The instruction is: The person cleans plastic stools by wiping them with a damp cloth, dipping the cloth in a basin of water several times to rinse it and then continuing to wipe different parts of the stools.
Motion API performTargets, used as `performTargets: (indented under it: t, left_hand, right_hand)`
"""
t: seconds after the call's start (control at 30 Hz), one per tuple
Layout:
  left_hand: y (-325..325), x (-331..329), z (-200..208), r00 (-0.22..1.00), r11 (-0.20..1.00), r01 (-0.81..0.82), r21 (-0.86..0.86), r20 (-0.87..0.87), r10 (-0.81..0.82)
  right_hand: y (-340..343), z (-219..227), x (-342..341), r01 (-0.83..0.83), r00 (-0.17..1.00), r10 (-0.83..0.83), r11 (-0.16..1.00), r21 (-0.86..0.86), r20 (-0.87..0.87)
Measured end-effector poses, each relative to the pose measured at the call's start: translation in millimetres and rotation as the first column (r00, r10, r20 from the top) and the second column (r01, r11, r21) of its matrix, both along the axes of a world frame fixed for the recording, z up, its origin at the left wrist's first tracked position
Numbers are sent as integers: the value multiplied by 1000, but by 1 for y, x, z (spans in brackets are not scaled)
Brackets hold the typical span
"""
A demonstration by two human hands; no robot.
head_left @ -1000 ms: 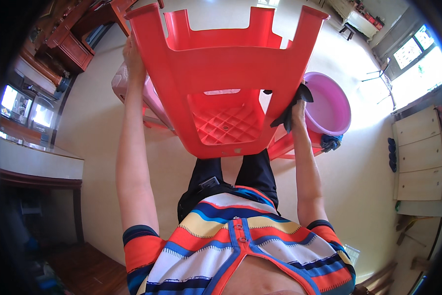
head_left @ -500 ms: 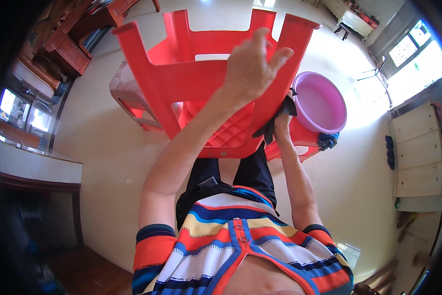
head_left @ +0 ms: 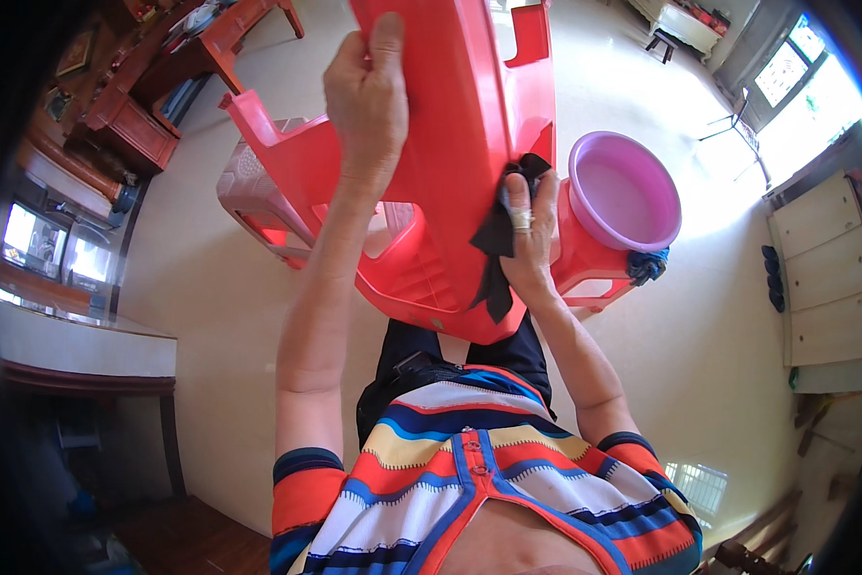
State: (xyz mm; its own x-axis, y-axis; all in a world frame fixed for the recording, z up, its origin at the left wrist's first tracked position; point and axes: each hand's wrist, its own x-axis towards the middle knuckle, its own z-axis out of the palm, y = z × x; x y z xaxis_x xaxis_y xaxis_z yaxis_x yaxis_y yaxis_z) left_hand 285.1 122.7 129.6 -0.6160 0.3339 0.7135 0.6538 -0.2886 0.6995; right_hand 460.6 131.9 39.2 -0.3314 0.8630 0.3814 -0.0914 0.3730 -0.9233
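An upturned red plastic stool [head_left: 450,144] is in front of my body, legs pointing away from me, its seat end near my thighs. My left hand [head_left: 368,110] is closed on the edge of one broad leg, thumb pointing up; some of its fingertips are hidden. In my right hand [head_left: 534,235] is a black cloth [head_left: 494,235], pressed to the outer right side of the same leg. A pale band wraps one finger of that hand. The cloth's loose ends hang down along the stool.
Just right of the stool, a purple basin [head_left: 627,192] rests on another red stool [head_left: 584,264], with a dark blue cloth [head_left: 648,266] by its rim. A pinkish-brown stool [head_left: 268,182] stands behind on the left. Wooden furniture [head_left: 129,115] lines the far left; a pale cabinet [head_left: 828,278] is at right.
The stool has turned and tilted, bringing one leg up toward me. My left hand has moved left onto that leg's edge. My right hand has moved up and slightly left with the black cloth.
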Motion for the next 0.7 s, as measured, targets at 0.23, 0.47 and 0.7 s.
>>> performTargets:
  t: [0.23, 0.47, 0.7]
  left_hand:
    - [-5, -30, -4, 980, 981, -196, -5, 28, 196]
    - [-26, -89, -9, 954, 948, -297, -110, -9, 298]
    - [-49, -121, -12, 970, 930, -237, -282, -123, 210]
  right_hand:
    - [-7, -20, -26, 19, 998, -34, 951, 308, 45]
    - [-39, -101, -15, -223, 973, 160, 840, 495, 167]
    - [-38, -149, 16, -410, 880, 72, 613, 675, 469]
